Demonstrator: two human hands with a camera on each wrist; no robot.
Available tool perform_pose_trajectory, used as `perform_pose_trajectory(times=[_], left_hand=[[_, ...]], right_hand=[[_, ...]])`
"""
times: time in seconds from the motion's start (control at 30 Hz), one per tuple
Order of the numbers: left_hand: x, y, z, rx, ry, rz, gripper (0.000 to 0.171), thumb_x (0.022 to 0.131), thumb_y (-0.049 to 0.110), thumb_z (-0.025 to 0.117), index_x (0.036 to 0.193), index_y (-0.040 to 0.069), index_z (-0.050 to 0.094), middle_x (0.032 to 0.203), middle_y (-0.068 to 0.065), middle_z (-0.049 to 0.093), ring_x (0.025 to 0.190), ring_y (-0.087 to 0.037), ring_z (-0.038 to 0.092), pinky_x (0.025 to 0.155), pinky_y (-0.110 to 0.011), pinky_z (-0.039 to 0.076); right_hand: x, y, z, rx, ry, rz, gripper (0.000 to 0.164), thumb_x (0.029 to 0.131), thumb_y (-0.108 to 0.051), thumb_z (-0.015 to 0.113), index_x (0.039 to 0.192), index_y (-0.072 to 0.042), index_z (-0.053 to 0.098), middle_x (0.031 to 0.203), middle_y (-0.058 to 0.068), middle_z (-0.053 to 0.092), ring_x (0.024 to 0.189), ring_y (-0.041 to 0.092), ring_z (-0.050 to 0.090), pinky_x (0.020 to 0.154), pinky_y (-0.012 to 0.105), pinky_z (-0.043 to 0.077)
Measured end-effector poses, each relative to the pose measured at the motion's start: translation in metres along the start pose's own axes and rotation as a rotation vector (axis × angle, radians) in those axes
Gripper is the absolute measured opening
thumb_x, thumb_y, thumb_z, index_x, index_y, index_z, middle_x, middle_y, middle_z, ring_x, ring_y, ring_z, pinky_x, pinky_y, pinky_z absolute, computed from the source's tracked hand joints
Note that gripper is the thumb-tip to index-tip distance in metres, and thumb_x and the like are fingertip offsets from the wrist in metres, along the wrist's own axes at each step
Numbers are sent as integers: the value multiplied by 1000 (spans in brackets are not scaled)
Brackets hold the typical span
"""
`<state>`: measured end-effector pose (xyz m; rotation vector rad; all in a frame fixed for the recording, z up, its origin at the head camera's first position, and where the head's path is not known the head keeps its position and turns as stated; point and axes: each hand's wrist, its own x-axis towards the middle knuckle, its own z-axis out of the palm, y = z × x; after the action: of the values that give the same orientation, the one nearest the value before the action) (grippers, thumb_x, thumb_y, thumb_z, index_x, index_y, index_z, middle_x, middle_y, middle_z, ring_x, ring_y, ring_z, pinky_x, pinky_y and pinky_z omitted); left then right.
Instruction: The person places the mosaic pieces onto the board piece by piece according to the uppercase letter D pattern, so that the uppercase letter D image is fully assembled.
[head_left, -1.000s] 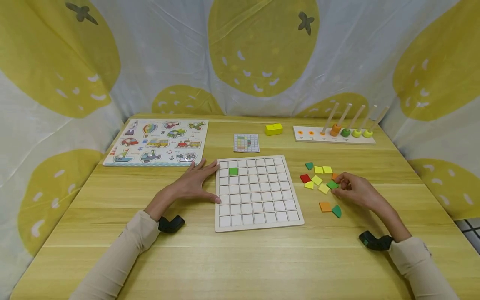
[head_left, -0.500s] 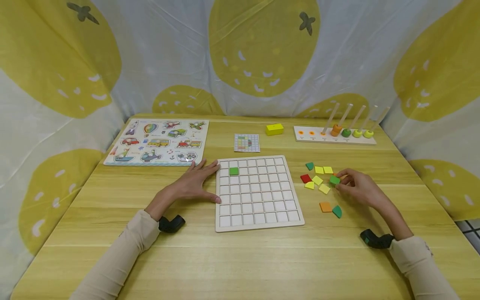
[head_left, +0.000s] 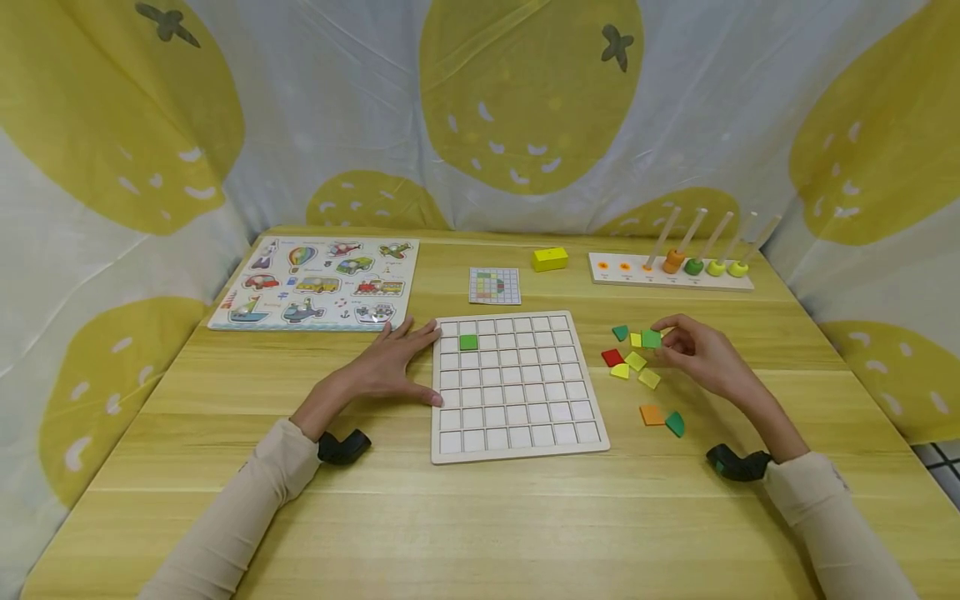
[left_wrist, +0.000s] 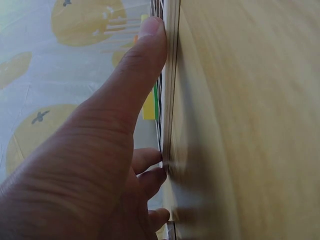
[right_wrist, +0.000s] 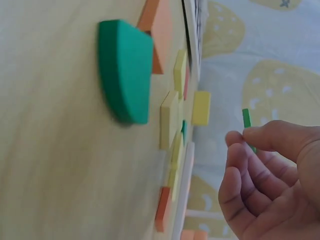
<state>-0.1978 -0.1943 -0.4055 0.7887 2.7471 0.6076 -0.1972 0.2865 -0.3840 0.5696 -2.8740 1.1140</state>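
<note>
Between thumb and fingertips, my right hand point(head_left: 701, 354) pinches a green square tile point(head_left: 651, 339), held above the table over the loose tiles. The right wrist view shows that green tile point(right_wrist: 246, 118) edge-on, clear of the tabletop. My left hand point(head_left: 386, 365) rests with fingers spread at the left edge of a white gridded board point(head_left: 517, 454), its thumb on the rim. Another green square tile point(head_left: 468, 342) lies in a cell near the board's upper left corner. Loose around the right hand are yellow tiles point(head_left: 648, 379), a red tile point(head_left: 612, 357), an orange tile point(head_left: 652, 415) and a green quarter-round piece point(head_left: 675, 423).
Behind the board lies a small printed pattern card point(head_left: 495, 286), with a yellow block point(head_left: 550, 259) to its right. A vehicle picture puzzle point(head_left: 315, 283) occupies the back left. At the back right stands a peg stand point(head_left: 671, 272) with upright rods and coloured beads.
My right hand has lifted the green square tile off the table and carried it up, away from me and slightly left. My left hand stays at the board's edge.
</note>
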Motion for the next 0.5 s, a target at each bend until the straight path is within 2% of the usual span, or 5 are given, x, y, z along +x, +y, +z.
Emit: perform_pose_trajectory(times=[0.2, 0.5], left_hand=[[0, 0, 0, -2, -5, -2, 111, 69, 68, 72, 153, 13, 25, 160, -6, 15, 146, -38, 0, 115, -56, -6], [1, -1, 0, -3, 2, 6, 111, 69, 68, 72, 153, 12, 26, 160, -7, 16, 146, -40, 0, 115, -58, -5]], right_hand=[[17, -11, 10, 90, -15, -49, 29, 93, -5, 62, 120, 3, 56, 89, 16, 63, 73, 23, 61, 60, 19, 49], [41, -26, 32, 176, -63, -70, 30, 92, -5, 62, 121, 1, 55, 89, 14, 60, 70, 23, 59, 60, 21, 49]])
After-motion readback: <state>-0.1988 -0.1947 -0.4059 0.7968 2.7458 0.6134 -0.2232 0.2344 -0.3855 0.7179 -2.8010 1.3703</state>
